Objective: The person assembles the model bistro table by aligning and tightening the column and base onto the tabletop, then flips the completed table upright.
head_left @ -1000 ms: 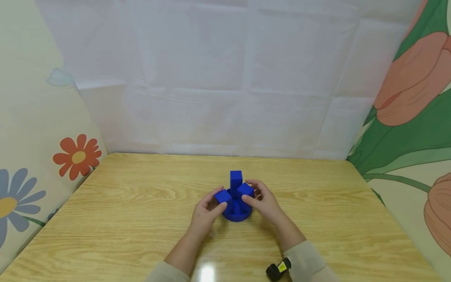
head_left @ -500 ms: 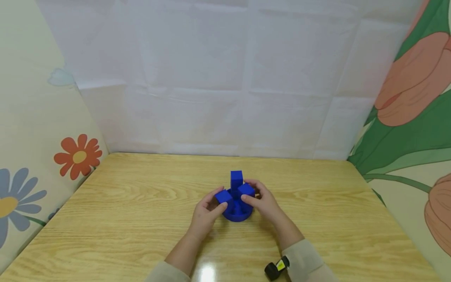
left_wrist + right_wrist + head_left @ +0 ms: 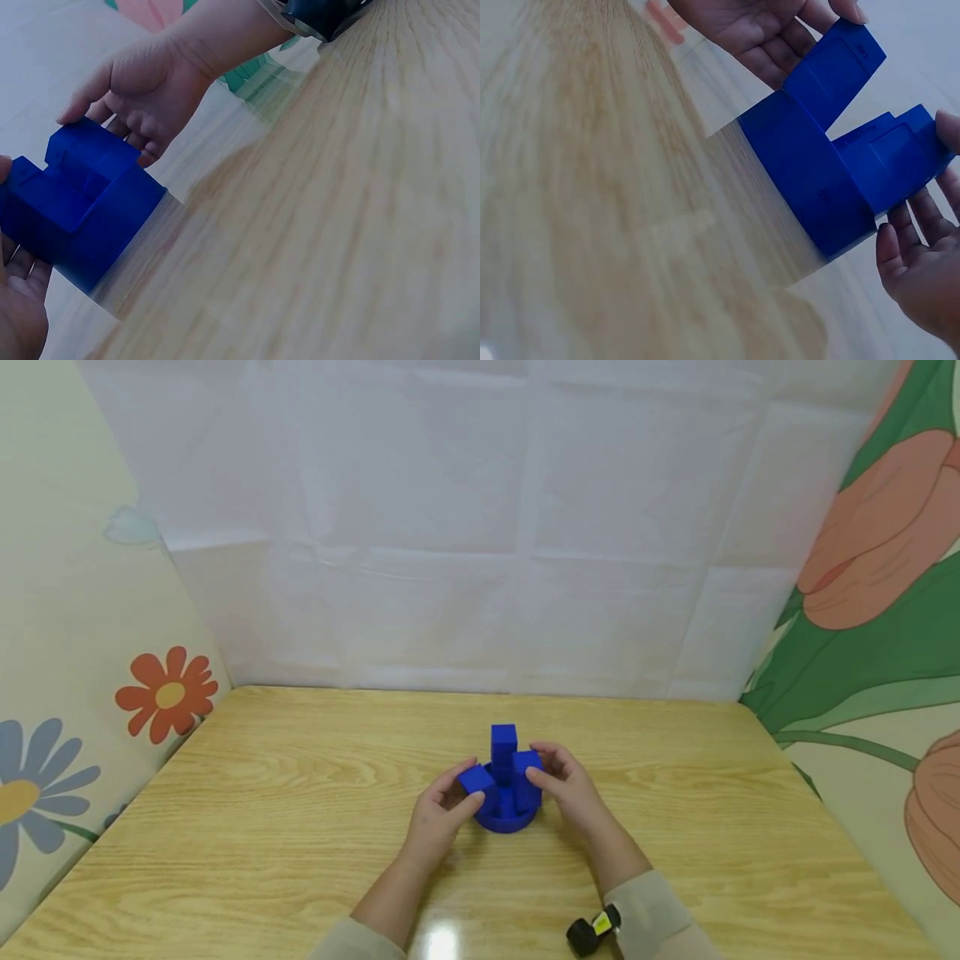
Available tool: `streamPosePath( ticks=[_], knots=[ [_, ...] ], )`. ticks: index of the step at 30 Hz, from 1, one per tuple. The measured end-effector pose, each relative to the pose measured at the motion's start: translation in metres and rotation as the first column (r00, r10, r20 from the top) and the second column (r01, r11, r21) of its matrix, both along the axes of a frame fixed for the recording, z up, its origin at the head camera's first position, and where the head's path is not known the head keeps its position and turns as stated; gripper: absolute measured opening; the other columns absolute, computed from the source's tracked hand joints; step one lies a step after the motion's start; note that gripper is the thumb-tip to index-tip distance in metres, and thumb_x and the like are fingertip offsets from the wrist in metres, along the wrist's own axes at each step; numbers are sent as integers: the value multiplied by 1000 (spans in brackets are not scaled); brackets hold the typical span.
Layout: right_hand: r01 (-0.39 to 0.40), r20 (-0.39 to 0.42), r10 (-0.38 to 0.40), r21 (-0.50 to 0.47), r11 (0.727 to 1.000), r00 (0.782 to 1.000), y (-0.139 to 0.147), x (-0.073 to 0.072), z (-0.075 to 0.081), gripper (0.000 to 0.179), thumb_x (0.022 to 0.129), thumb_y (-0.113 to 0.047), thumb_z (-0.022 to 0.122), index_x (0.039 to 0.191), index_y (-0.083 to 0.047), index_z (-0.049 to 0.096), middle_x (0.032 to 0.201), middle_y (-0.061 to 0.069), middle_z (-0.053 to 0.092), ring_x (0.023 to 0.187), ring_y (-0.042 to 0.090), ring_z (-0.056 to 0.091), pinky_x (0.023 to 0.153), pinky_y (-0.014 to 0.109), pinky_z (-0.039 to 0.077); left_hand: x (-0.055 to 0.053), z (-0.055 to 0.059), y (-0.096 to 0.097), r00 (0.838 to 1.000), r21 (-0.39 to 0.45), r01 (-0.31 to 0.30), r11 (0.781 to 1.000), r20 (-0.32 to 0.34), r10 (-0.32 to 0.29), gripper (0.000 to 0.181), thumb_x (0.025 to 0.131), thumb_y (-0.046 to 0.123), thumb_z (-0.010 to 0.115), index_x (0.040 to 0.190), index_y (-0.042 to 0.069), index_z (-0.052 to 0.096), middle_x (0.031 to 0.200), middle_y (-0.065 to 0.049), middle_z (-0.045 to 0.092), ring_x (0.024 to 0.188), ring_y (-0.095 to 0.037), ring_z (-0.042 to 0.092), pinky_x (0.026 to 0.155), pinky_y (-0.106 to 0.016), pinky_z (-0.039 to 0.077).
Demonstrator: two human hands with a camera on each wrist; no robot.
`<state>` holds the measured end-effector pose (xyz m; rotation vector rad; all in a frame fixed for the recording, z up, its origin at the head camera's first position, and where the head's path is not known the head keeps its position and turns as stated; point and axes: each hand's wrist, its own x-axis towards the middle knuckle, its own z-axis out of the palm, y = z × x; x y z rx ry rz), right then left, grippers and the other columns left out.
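Observation:
A round blue base (image 3: 504, 824) stands on the table with three square blue blocks rising from it. My left hand (image 3: 435, 817) pinches the left block (image 3: 477, 781) between thumb and fingers; this block leans outward. In the right wrist view that left block (image 3: 836, 71) slants away from the base. My right hand (image 3: 573, 793) holds the right block (image 3: 527, 767), thumb on its near face and fingers behind, and it stands nearly upright. The back block (image 3: 504, 745) is upright and untouched. In the left wrist view the base's side wall (image 3: 112, 236) meets the tabletop.
The wood-grain table (image 3: 300, 760) reaches back to a white cloth (image 3: 420, 527). Flower-printed sheets flank it, one on the left (image 3: 60, 610) and one on the right (image 3: 862, 718). A black device with a yellow label (image 3: 592, 931) is at my right wrist.
The right block has swung from leaning to nearly upright, and my right hand has shifted slightly rightward with it. My left hand and the left block hold almost still.

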<state>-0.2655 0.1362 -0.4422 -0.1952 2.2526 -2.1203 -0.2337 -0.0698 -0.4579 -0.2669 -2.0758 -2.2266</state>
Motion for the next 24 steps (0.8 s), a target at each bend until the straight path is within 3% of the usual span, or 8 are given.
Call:
streamPosePath(
  ticks=[8,16,24],
  knots=[
    [-23,23,24,-38,999,999,7,0,-2,47,91,-8,62,136,1,50,105,2,54,96,13,51,82,24,44,0,0,0,1000,4,-2,1000,5,2,48,87,-5,64,135,-7,53,136,-26,56,103,1,60,91,-14,48],
    [-62,41,62,-7,998,997,8,2,-2,52,91,-10,64,141,-7,50,128,12,55,101,14,51,84,25,43,1,1,0,1000,1,7,1000,-1,-7,49,88,-4,64,135,-7,52,136,-25,55,104,1,59,91,-14,48],
    [-73,34,74,-52,996,997,10,2,-3,52,89,-1,65,136,3,44,128,14,53,103,11,52,87,21,46,1,2,-1,1000,-14,-7,1000,5,7,49,88,-3,65,135,-6,54,134,-25,57,102,0,59,90,-14,48]
  ],
)
